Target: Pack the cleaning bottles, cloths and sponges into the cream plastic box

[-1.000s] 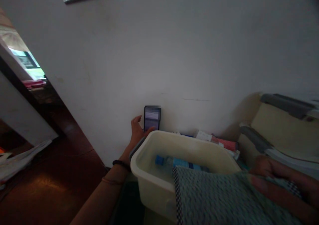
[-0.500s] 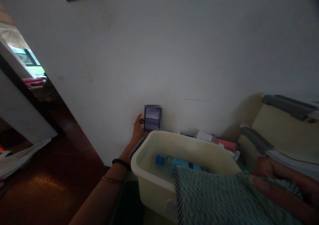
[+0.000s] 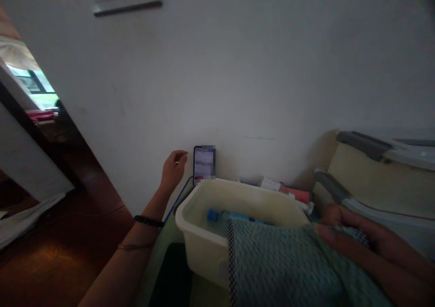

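Observation:
My left hand [image 3: 174, 169] is raised near the wall with its fingers loosely bent and nothing visible in them. Just to its right a phone [image 3: 203, 164] with a lit screen leans upright against the wall, apart from the fingers. My right hand [image 3: 360, 239] pinches a green woven cloth [image 3: 285, 261] with a checkered edge. This cloth hangs over the near right side of a cream plastic bin [image 3: 207, 257]. Inside the bin lies a bottle with a blue cap [image 3: 212, 215], partly covered by the cloth.
Lidded cream boxes with grey handles [image 3: 367, 146] are stacked on the right. Behind the bin lies a red-pink roll [image 3: 299, 194] by the white wall [image 3: 238, 71]. A dark flat object [image 3: 171, 275] sits left of the bin. Reddish floor [image 3: 50, 261] stretches on the left.
My left hand has let go of the phone and drawn back to the left. The phone stays standing against the wall. My right hand still holds the cloth; the view has shifted slightly.

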Available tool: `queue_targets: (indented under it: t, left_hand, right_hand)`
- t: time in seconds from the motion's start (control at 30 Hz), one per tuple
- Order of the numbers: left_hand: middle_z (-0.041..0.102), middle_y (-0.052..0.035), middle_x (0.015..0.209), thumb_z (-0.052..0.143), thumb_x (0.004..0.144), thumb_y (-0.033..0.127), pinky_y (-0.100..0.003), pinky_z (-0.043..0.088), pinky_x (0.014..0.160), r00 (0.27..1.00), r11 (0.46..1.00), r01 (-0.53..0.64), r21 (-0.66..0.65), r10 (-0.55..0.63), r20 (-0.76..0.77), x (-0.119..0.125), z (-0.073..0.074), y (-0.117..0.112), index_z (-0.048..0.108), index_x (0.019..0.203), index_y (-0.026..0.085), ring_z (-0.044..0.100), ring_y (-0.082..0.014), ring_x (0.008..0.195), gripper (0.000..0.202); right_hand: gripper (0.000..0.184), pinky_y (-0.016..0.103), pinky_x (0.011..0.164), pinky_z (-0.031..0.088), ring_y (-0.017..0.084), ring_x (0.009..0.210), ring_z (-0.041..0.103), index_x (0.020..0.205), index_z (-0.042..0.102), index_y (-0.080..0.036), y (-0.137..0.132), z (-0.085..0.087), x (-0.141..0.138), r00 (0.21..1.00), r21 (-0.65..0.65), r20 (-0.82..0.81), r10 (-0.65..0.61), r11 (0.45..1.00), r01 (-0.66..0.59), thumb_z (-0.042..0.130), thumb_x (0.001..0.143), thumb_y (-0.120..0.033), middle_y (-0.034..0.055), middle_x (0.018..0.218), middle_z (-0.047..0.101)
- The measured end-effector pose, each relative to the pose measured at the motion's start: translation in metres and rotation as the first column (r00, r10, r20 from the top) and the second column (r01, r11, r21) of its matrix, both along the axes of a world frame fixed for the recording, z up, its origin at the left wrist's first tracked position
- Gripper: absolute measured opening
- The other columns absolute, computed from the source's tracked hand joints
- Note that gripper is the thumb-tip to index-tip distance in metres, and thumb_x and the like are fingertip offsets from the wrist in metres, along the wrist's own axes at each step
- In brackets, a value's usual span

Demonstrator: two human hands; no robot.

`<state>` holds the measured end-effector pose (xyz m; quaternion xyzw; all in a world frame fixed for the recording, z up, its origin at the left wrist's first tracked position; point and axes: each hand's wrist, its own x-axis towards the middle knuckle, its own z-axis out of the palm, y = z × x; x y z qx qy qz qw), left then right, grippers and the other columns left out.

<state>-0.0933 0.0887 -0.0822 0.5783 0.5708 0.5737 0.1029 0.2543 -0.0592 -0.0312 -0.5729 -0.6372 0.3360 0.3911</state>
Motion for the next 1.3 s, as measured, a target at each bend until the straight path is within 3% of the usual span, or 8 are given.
queue_targets:
  t: [0.1,0.3,0.53,0.67,0.77,0.9,1.03,1.3]
  left_hand:
    - [0.063,-0.0035,0.081,0.051,0.079,0.033,-0.032,0.048,0.071,0.989,0.989,0.141,-0.042,-0.143,-0.048,0.014,0.031,-0.025,0.058,0.088,0.016,0.060,-0.0177,0.076,0.020]
    - [0.063,-0.0066,0.099,0.053,0.083,0.039,-0.032,0.048,0.079,0.917,0.927,0.364,-0.087,-0.373,-0.142,0.053,0.075,-0.092,0.057,0.101,0.017,0.060,-0.0192,0.092,0.028]
    - [0.047,-0.0096,0.135,0.051,0.086,0.046,-0.038,0.038,0.099,0.575,0.666,0.625,-0.407,-0.745,-0.337,0.096,0.125,-0.154,0.035,0.135,0.023,0.045,-0.0246,0.122,0.057]
    - [0.052,-0.0095,0.133,0.066,0.072,0.052,-0.040,0.038,0.098,0.545,0.681,0.560,-0.472,-0.732,-0.408,0.114,0.121,-0.160,0.034,0.138,0.025,0.048,-0.0277,0.120,0.077]
    - [0.066,-0.0026,0.113,0.068,0.074,0.040,-0.038,0.041,0.092,0.523,0.657,0.560,-0.505,-0.753,-0.399,0.119,0.109,-0.153,0.045,0.129,0.029,0.058,-0.0243,0.106,0.061]
    - [0.068,0.0019,0.097,0.055,0.083,0.026,-0.031,0.044,0.083,0.572,0.706,0.567,-0.424,-0.708,-0.414,0.119,0.105,-0.145,0.060,0.105,0.028,0.062,-0.0178,0.091,0.022]
    - [0.065,0.0018,0.092,0.056,0.083,0.030,-0.026,0.047,0.075,0.684,0.760,0.549,-0.348,-0.648,-0.335,0.111,0.113,-0.145,0.057,0.105,0.028,0.061,-0.0158,0.087,0.022]
    - [0.047,0.0068,0.058,0.060,0.080,0.038,-0.016,0.034,0.045,0.758,0.716,0.597,-0.360,-0.651,-0.037,0.108,0.106,-0.129,0.058,0.093,0.023,0.047,-0.0091,0.054,0.020]
  right_hand:
    - [0.036,0.025,0.051,0.048,0.017,0.055,0.055,0.061,0.055,-0.023,-0.001,0.005,0.001,0.991,-0.054,0.005,0.135,0.989,-0.134,0.055,0.077,-0.056,-0.0015,0.058,0.054]
    - [0.034,0.027,0.066,0.047,0.018,0.068,0.057,0.061,0.051,-0.022,-0.011,0.019,0.001,0.989,0.114,-0.127,0.074,0.992,-0.060,0.057,0.078,-0.051,-0.0009,0.064,0.054]
    - [0.029,0.024,0.068,0.045,0.016,0.076,0.057,0.066,0.049,-0.023,-0.016,0.024,0.007,0.905,0.229,-0.378,0.193,0.967,-0.110,0.059,0.081,-0.045,-0.0019,0.073,0.056]
    - [0.022,0.026,0.079,0.045,0.017,0.089,0.059,0.070,0.051,-0.023,-0.022,0.026,0.006,0.861,0.271,-0.445,0.247,0.953,-0.133,0.059,0.083,-0.039,-0.0008,0.088,0.063]
    - [0.023,0.024,0.077,0.045,0.016,0.087,0.061,0.068,0.051,-0.023,-0.027,0.032,0.003,0.830,0.280,-0.510,0.225,0.956,-0.087,0.060,0.082,-0.038,-0.0017,0.080,0.064]
    - [0.027,0.024,0.067,0.048,0.015,0.075,0.062,0.065,0.050,-0.022,-0.027,0.041,0.006,0.772,0.184,-0.633,0.067,0.981,0.067,0.064,0.078,-0.040,-0.0024,0.078,0.066]
    - [0.033,0.022,0.050,0.047,0.013,0.058,0.059,0.061,0.052,-0.021,-0.017,0.044,0.026,0.738,0.048,-0.662,-0.135,0.974,0.222,0.075,0.064,-0.045,-0.0019,0.077,0.067]
    - [0.034,0.021,0.050,0.044,0.013,0.059,0.055,0.070,0.056,-0.022,0.000,0.046,0.050,0.744,-0.001,-0.538,-0.395,0.883,0.469,0.070,0.065,-0.052,-0.0027,0.070,0.062]
